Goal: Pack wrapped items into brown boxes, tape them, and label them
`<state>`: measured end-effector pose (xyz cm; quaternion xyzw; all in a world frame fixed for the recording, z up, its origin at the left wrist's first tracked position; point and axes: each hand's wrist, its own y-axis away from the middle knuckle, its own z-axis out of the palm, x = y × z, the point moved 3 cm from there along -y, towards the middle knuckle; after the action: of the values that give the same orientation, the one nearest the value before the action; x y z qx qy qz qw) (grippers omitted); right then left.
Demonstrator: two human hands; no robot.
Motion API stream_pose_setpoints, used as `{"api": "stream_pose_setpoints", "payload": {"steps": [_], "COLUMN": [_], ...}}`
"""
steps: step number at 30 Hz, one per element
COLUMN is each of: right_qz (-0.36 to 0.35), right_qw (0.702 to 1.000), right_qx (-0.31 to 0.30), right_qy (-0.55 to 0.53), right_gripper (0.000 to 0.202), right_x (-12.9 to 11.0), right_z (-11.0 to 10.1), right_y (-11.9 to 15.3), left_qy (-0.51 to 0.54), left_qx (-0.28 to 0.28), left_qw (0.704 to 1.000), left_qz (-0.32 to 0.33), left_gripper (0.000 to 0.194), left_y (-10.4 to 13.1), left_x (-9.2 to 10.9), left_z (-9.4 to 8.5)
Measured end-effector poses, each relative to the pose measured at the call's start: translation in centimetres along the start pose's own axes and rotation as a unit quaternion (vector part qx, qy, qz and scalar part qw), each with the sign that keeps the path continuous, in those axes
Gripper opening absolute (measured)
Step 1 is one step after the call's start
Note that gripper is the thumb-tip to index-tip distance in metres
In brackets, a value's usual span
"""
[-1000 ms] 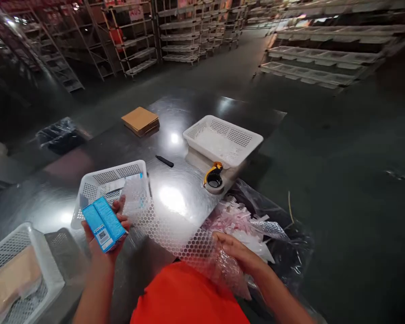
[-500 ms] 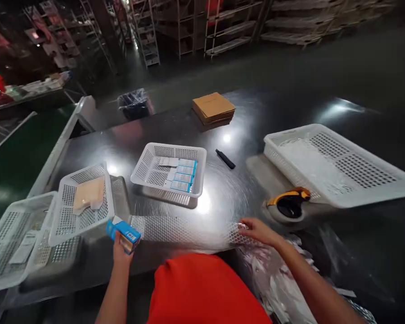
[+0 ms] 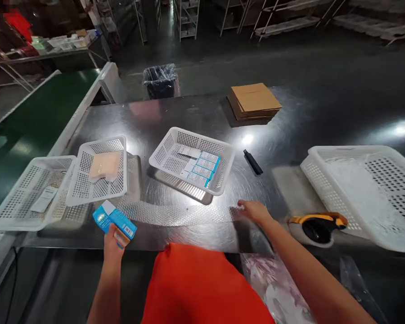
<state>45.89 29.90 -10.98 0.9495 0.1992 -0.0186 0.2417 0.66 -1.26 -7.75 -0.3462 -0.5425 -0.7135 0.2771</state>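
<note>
My left hand (image 3: 113, 245) is wrapped round a small blue carton (image 3: 114, 221) with a white flap at its top, held over the front of the metal table. A long strip of clear bubble wrap (image 3: 178, 215) lies across the table between my hands. At its right end, my right hand (image 3: 254, 211) pinches the edge of the wrap. Beyond the strip, a white perforated basket (image 3: 160, 155) holds several blue-and-white cartons (image 3: 202, 168) and a paper slip (image 3: 189, 151).
Left are a basket (image 3: 123, 182) with a beige packet (image 3: 104, 166) and a basket (image 3: 11, 198) with a slip, near a green conveyor (image 3: 47, 108). A black cutter (image 3: 253, 162), cardboard stack (image 3: 256, 101), tape dispenser (image 3: 319, 227) and large basket (image 3: 337, 202) stand farther right.
The view has swung, so the table things sit farther right. The bubble wrap is stretched flatter and its right end is drawn clear of the bags below. Both hands keep their hold.
</note>
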Motion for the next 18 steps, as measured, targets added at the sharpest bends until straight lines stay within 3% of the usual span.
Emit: {"api": "stream_pose_setpoints", "payload": {"steps": [5,8,11,15,18], "right_qz": [-0.019,-0.03,-0.036,-0.023,-0.01], "right_qw": [0.999,0.998,0.998,0.999,1.0], "right_qx": [-0.027,-0.031,-0.032,-0.026,-0.029], "right_qy": [0.035,0.039,0.04,0.022,-0.006], "right_gripper": [0.023,0.026,0.028,0.04,0.046], "right_x": [-1.4,-2.2,-3.1,-3.3,-1.9], "right_z": [0.8,1.1,1.2,0.8,0.3], "right_y": [-0.1,-0.4,-1.0,-1.4,-0.9], "left_qy": [-0.084,-0.158,-0.223,-0.296,-0.341], "left_qx": [0.12,0.148,0.089,-0.024,-0.046], "left_qw": [0.985,0.967,0.965,0.955,0.939], "left_qz": [0.086,0.131,0.109,0.027,0.02], "left_gripper": [0.029,0.039,0.041,0.04,0.039], "left_y": [0.0,0.0,-0.6,-1.9,-2.9], "left_x": [-0.2,-0.1,-0.6,-3.7,-5.7], "left_z": [-1.7,-2.6,-1.9,-0.1,0.4]}}
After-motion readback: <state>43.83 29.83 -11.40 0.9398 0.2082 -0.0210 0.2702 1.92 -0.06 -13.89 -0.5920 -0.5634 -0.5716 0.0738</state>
